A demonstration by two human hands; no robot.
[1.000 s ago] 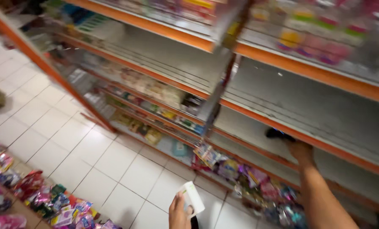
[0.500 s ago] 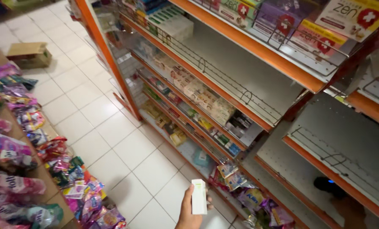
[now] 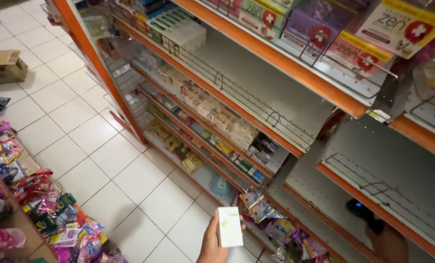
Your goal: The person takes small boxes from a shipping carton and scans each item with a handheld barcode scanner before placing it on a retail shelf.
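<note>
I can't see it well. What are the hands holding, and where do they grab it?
The left hand grips a small white box by its lower edge. The right hand holds a dark device.

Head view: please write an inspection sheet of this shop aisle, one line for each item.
Surface: white tiled floor, bare in the aisle.
Job's things: small white box, upright.
Clutter: colourful packets lower left; cardboard box on floor.
Grippers: left hand holds the white box; right hand grips a dark device at a shelf.
Cables: nothing seen.
Surroundings: orange-edged shelves, partly stocked.
</note>
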